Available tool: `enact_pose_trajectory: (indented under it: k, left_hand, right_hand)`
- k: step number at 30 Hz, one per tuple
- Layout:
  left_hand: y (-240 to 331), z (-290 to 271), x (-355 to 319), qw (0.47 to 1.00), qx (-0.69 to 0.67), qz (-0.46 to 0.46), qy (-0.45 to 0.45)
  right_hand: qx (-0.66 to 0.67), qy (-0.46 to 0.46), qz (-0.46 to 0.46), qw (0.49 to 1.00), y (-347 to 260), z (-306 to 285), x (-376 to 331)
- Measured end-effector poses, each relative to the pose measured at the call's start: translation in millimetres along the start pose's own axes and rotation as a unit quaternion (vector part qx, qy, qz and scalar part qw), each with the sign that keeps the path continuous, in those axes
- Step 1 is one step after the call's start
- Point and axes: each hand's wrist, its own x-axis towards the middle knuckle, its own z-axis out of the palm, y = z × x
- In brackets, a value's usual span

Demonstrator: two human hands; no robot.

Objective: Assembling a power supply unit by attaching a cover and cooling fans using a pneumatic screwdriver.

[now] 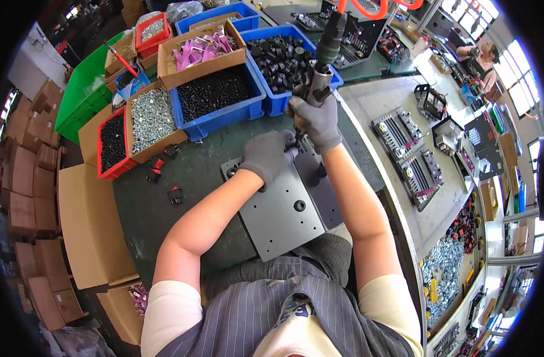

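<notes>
Both hands wear grey gloves. The left hand [268, 156] is curled with its fingers pressed down at the far edge of a grey metal plate [281, 211], just where the tip of a power screwdriver [321, 62] comes down; what it pinches, if anything, cannot be told. The right hand [317, 122] is wrapped tight around the screwdriver's lower body, just above and beside the left hand, the two nearly touching. The tool stands close to upright, leaning slightly away from the person, with an orange hose [367, 9] looping from its top.

Both forearms are bare and reach forward from the lower edge, the left one angled in from the left, the right one running almost straight up along the plate's right side. The plate lies flat on the dark green surface [153, 208] right before the person's lap, with a black round part [299, 206] set in it near its middle.

Beyond the hands stand blue bins: one holds small black parts [215, 92], another larger black pieces [281, 59]. Left of them a cardboard box holds silver screws [152, 118].
</notes>
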Motion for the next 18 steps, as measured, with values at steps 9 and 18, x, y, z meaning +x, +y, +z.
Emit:
enact_pose_trajectory:
  k: [9, 18]
  left_hand:
    - [-49, -11, -68, 0.648, -0.737, -0.175, -0.076]
    - [-55, -3, -121, 0.527, -0.827, -0.189, -0.042]
  right_hand:
    - [0.028, -0.027, 0.03, 0.999, -6, 0, -6]
    - [0.067, -0.03, -0.036, 0.997, -36, -1, -10]
